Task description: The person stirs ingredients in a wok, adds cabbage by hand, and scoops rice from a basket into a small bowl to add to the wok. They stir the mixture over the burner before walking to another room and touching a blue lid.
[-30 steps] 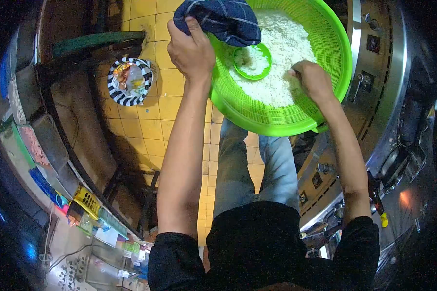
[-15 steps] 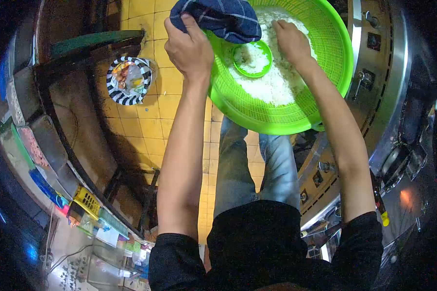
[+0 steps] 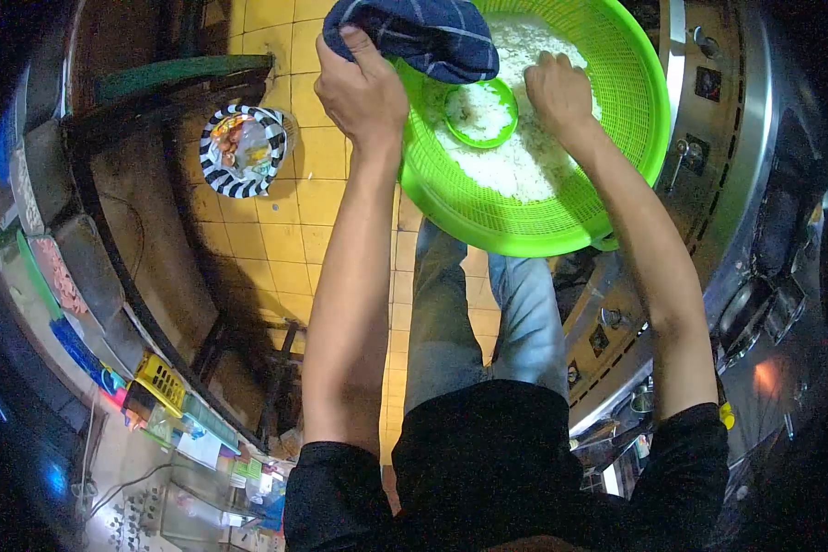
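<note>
My left hand (image 3: pixel 363 97) grips a dark blue checked cloth (image 3: pixel 419 32) at the left rim of a large green plastic basket (image 3: pixel 635 175). Whatever may be under the cloth is hidden. White cooked rice (image 3: pixel 515 170) covers the basket's bottom. A small green bowl (image 3: pixel 480 115), also with rice in it, rests on the rice near the cloth. Over the right part of the rice is my right hand (image 3: pixel 559 92), its fingers curled closed. What they hold, if anything, I cannot make out.
A steel stove front (image 3: pixel 699 175) with knobs runs along the right. On the yellow tiled floor (image 3: pixel 285 248) stands a waste bin (image 3: pixel 244 152) lined with a striped bag. Containers and a yellow basket (image 3: pixel 163 382) line a counter at the left.
My right hand has moved slightly down and to the right, nearer to me, with its fingers curled. My left hand and the cloth have barely shifted.
</note>
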{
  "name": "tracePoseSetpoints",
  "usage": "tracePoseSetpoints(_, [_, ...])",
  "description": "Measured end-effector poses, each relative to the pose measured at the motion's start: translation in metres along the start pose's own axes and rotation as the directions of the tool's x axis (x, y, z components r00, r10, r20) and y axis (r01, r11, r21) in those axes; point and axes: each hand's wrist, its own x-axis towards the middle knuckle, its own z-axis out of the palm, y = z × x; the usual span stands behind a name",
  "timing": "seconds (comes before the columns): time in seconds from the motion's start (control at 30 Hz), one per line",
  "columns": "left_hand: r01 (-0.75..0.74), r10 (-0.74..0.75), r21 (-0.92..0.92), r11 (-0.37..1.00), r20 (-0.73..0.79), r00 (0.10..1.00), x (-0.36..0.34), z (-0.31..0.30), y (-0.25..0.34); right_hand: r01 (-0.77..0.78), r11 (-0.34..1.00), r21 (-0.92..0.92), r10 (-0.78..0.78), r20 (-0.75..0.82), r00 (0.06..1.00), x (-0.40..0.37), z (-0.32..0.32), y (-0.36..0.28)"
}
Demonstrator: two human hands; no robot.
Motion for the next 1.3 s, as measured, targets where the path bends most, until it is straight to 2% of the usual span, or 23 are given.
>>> tracePoseSetpoints(0.03, [0.022, -0.022, -0.020, 1.000, 0.008, 1.000, 0.000, 0.000, 0.001, -0.001, 0.986, 0.167, -0.003, 0.028, 1.000, 0.006, -0.006, 0.002])
tracePoseSetpoints(0.07, [0.022, -0.022, -0.019, 1.000, 0.007, 1.000, 0.001, 0.001, -0.002, -0.001, 0.986, 0.167, -0.004, 0.027, 1.000, 0.011, -0.010, -0.001])
tracePoseSetpoints(0.13, [0.017, -0.019, -0.027, 0.999, -0.073, 0.997, 0.002, 0.003, -0.007, 0.030, 0.866, 0.499, 0.009, -0.076, 0.997, 0.020, -0.016, -0.011])
tracePoseSetpoints(0.17, [0.014, -0.018, -0.051, 0.999, -0.068, 0.998, 0.001, 0.003, -0.005, 0.191, 0.814, 0.548, -0.029, -0.290, 0.957, 0.028, -0.004, -0.020])
tracePoseSetpoints(0.2, [0.010, -0.013, -0.052, 0.999, -0.066, 0.998, 0.001, 0.002, -0.001, 0.354, 0.752, 0.556, -0.045, -0.492, 0.869, 0.035, 0.008, -0.030])
tracePoseSetpoints(0.23, [0.018, -0.019, -0.026, 1.000, -0.059, 0.998, 0.000, 0.000, 0.001, 0.231, 0.667, 0.708, 0.024, -0.331, 0.943, 0.035, -0.008, -0.041])
tracePoseSetpoints(0.27, [0.025, -0.025, 0.003, 1.000, -0.055, 0.998, 0.000, -0.001, 0.002, 0.229, 0.666, 0.710, 0.028, -0.331, 0.943, 0.036, -0.010, -0.048])
tracePoseSetpoints(0.33, [0.017, -0.017, 0.005, 1.000, -0.048, 0.999, 0.000, -0.001, 0.002, -0.001, 0.706, 0.709, 0.022, -0.020, 1.000, 0.033, -0.001, -0.059])
tracePoseSetpoints(0.37, [-0.001, 0.001, -0.014, 1.000, -0.047, 0.999, 0.000, 0.000, 0.002, 0.032, 0.648, 0.761, 0.037, -0.073, 0.997, 0.035, 0.006, -0.063])
tracePoseSetpoints(0.4, [-0.018, 0.016, -0.032, 0.999, -0.046, 0.999, 0.000, 0.000, 0.002, 0.032, 0.648, 0.761, 0.037, -0.073, 0.997, 0.036, 0.006, -0.064])
tracePoseSetpoints(0.47, [0.020, -0.020, 0.018, 1.000, -0.030, 0.999, 0.000, 0.000, 0.001, 0.055, 0.766, 0.641, 0.037, -0.130, 0.991, 0.038, 0.005, -0.067])
tracePoseSetpoints(0.53, [-0.051, 0.052, 0.014, 0.999, -0.077, 0.996, 0.001, 0.003, -0.003, 0.064, 0.782, 0.620, 0.007, -0.111, 0.994, 0.037, -0.014, -0.064])
tracePoseSetpoints(0.6, [-0.039, 0.039, 0.003, 0.999, -0.063, 0.997, 0.001, 0.003, -0.004, 0.007, 0.784, 0.620, 0.070, -0.100, 0.993, 0.037, -0.018, -0.062])
tracePoseSetpoints(0.63, [-0.026, 0.025, -0.007, 1.000, -0.047, 0.999, 0.001, 0.003, -0.004, 0.108, 0.702, 0.704, 0.124, -0.270, 0.955, 0.040, 0.004, -0.065])
tracePoseSetpoints(0.67, [-0.026, 0.026, -0.008, 1.000, -0.048, 0.999, 0.001, 0.002, -0.004, 0.109, 0.702, 0.704, 0.124, -0.271, 0.955, 0.046, 0.026, -0.066])
tracePoseSetpoints(0.77, [0.017, -0.017, 0.015, 1.000, -0.004, 1.000, 0.001, 0.000, -0.002, 0.103, 0.694, 0.712, 0.110, -0.247, 0.963, 0.052, 0.032, -0.067])
tracePoseSetpoints(0.83, [-0.022, 0.023, 0.030, 0.999, -0.018, 1.000, 0.001, 0.002, -0.003, 0.301, 0.739, 0.602, -0.045, -0.402, 0.914, 0.053, 0.017, -0.059])
tracePoseSetpoints(0.87, [-0.022, 0.023, 0.027, 0.999, -0.017, 1.000, 0.001, 0.003, -0.003, 0.299, 0.741, 0.601, -0.043, -0.402, 0.915, 0.052, 0.011, -0.057])
tracePoseSetpoints(0.93, [-0.032, 0.032, 0.012, 0.999, -0.025, 0.999, 0.002, 0.004, -0.006, 0.269, 0.823, 0.500, -0.111, -0.324, 0.940, 0.051, 0.007, -0.054])
tracePoseSetpoints(1.07, [-0.012, 0.012, 0.018, 1.000, -0.017, 1.000, 0.001, 0.003, -0.005, 0.233, 0.814, 0.533, -0.122, -0.236, 0.964, 0.050, 0.013, -0.057])
tracePoseSetpoints(1.17, [0.009, -0.009, 0.022, 1.000, -0.001, 1.000, 0.001, 0.002, -0.002, 0.170, 0.796, 0.581, -0.129, -0.112, 0.985, 0.047, -0.004, -0.061])
tracePoseSetpoints(1.23, [0.000, 0.000, 0.050, 0.999, 0.009, 1.000, 0.000, 0.002, -0.003, 0.166, 0.900, 0.403, -0.155, -0.059, 0.986, 0.047, -0.004, -0.063])
tracePoseSetpoints(1.3, [-0.013, 0.014, 0.067, 0.998, -0.006, 1.000, 0.001, 0.002, -0.003, 0.144, 0.900, 0.412, -0.137, -0.048, 0.989, 0.043, 0.003, -0.066])
